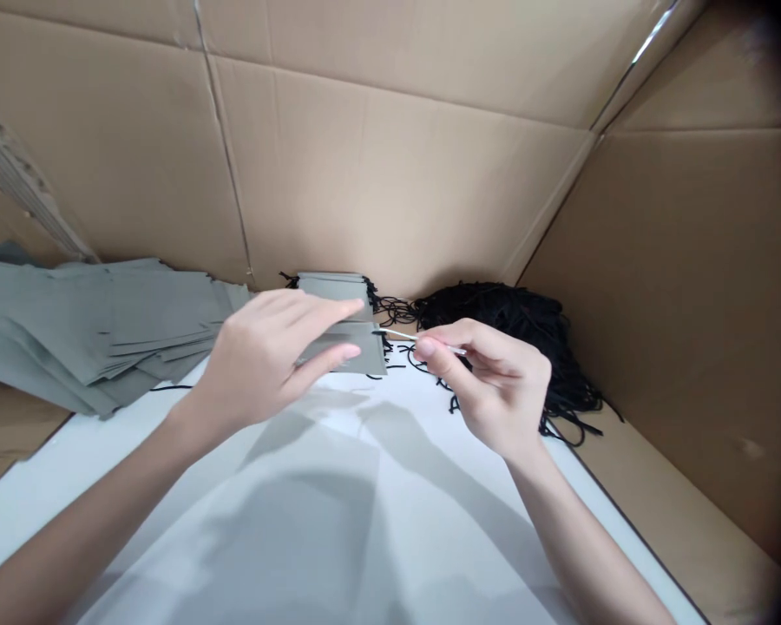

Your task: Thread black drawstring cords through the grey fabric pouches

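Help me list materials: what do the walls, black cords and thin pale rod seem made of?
Walls: matte cardboard, judging by brown creased panels. Black cords: probably dull textile, given their limp tangle. Thin pale rod: slight sheen, perhaps metal or plastic.

Head-level view, forward and down (quite near) over left hand point(270, 351) and right hand point(488, 373), toward a cardboard wall point(390, 174).

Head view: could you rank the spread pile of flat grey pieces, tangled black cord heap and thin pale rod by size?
1. Spread pile of flat grey pieces
2. Tangled black cord heap, partly behind the right hand
3. Thin pale rod, clearly smallest
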`<action>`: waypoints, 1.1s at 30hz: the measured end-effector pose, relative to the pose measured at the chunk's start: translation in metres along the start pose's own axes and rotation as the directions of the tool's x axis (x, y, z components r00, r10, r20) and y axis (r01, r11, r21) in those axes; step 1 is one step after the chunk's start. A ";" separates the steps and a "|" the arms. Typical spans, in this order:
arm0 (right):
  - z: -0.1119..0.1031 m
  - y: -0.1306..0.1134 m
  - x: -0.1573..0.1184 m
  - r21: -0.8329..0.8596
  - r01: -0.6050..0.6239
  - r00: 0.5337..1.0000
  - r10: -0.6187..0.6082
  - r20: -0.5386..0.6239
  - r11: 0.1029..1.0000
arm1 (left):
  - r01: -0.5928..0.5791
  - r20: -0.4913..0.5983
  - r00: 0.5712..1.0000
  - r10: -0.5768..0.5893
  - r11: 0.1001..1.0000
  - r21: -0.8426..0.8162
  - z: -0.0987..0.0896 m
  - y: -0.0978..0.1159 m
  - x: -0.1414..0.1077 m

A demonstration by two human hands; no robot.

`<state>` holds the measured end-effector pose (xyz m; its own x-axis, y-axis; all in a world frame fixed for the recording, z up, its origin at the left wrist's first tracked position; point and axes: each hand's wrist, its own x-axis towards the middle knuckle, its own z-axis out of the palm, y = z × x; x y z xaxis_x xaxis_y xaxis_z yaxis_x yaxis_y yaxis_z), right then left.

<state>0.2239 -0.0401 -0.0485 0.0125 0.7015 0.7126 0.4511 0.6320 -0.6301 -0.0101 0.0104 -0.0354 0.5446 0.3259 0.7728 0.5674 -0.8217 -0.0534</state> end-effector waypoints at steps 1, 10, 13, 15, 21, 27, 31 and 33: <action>0.001 -0.001 -0.001 -0.008 0.026 1.000 -0.026 0.012 1.000 | 0.002 -0.021 1.000 -0.003 1.000 -0.026 0.003 0.004 -0.001; 0.007 -0.003 -0.007 0.105 0.116 0.990 -0.124 0.073 0.988 | -0.196 -0.124 0.973 0.194 0.981 -0.007 -0.009 0.008 -0.003; 0.008 -0.007 -0.008 0.128 0.133 0.988 -0.142 0.067 0.983 | -0.205 -0.175 0.964 0.200 0.979 -0.006 -0.008 0.012 -0.003; 0.008 -0.009 -0.009 0.130 0.147 0.985 -0.157 0.073 0.981 | -0.205 -0.209 0.958 0.199 0.979 -0.011 -0.006 0.015 -0.004; 0.009 -0.015 -0.012 0.138 0.208 0.973 -0.219 0.073 0.968 | -0.209 -0.262 0.943 0.205 0.978 0.014 -0.002 0.024 -0.007; 0.014 -0.014 -0.013 0.160 0.221 0.973 -0.229 0.032 0.962 | -0.236 -0.275 0.927 0.254 0.967 0.097 -0.003 0.024 -0.006; 0.011 -0.012 -0.009 0.151 0.069 0.993 -0.082 0.082 0.986 | -0.269 -0.272 0.911 0.311 0.946 0.182 -0.006 0.015 -0.004; 0.007 -0.013 -0.007 0.158 0.010 0.997 -0.021 0.070 0.987 | -0.260 -0.281 0.909 0.307 0.946 0.192 -0.007 0.012 -0.003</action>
<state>0.2119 -0.0507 -0.0476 -0.0596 0.7091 0.7026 0.3047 0.6832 -0.6636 -0.0096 -0.0038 -0.0341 0.4955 -0.0873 0.8642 0.5142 -0.7724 -0.3728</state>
